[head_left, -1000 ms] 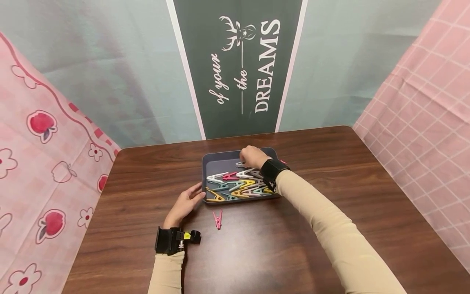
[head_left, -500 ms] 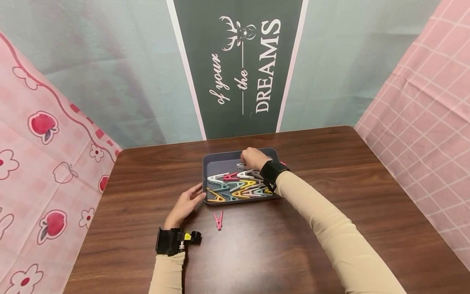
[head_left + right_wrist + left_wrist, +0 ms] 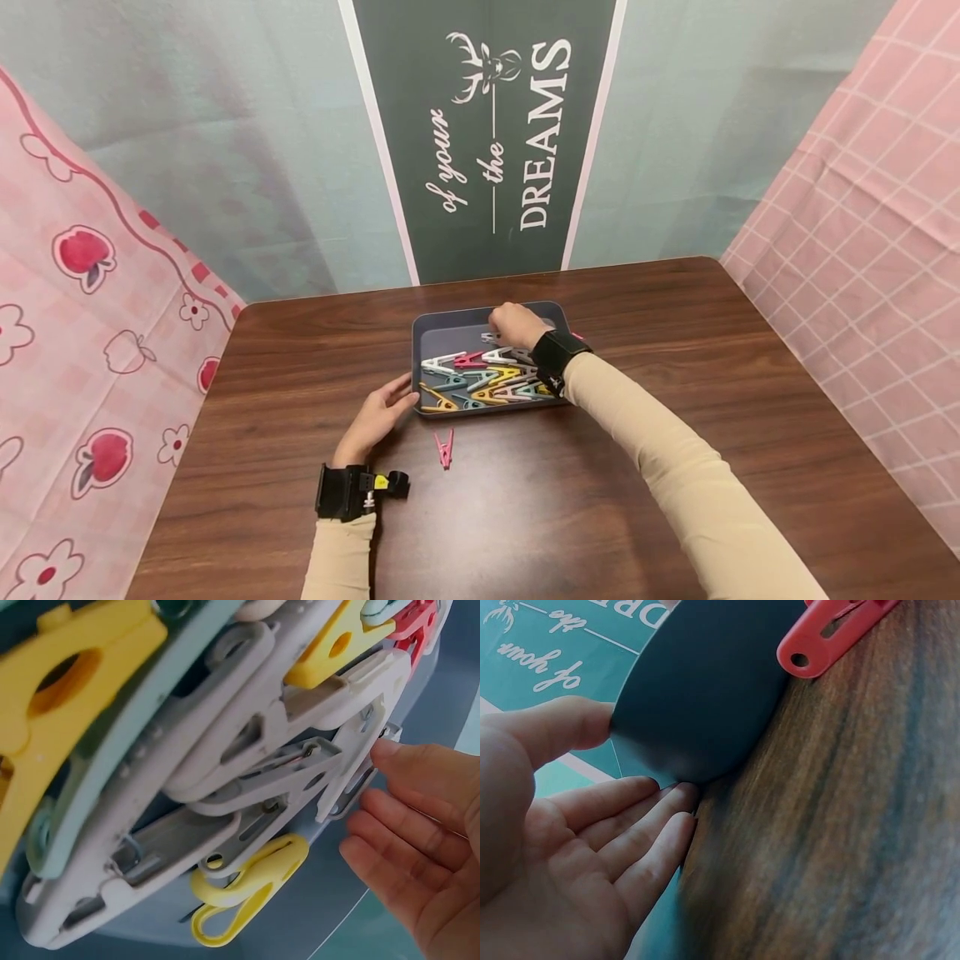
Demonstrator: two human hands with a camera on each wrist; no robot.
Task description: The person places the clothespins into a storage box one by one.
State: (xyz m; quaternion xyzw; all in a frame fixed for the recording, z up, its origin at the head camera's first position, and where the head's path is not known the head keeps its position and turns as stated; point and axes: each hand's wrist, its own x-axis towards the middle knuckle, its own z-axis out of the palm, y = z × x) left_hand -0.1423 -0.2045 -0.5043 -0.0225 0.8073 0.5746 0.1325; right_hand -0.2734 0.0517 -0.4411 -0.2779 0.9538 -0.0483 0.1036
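A shallow dark grey tray (image 3: 453,319) holds several plastic clothespins (image 3: 480,381) in white, yellow, teal, pink and grey. My left hand (image 3: 377,422) rests against the tray's near left corner. In the left wrist view, its thumb touches the rim and its nearly straight fingers (image 3: 641,859) meet the outer wall low down. Over the tray's far part, my right hand (image 3: 517,323) pinches the end of a small grey clothespin (image 3: 351,796) lying beside a white clothespin (image 3: 367,724). Its index fingertip is partly hidden there.
A pink clothespin (image 3: 445,450) lies on the brown wooden table (image 3: 525,517) just in front of the tray. Another pink piece (image 3: 577,336) peeks out past the tray's right side, mostly hidden by the wrist strap. Curtains (image 3: 300,150) stand behind and at both sides.
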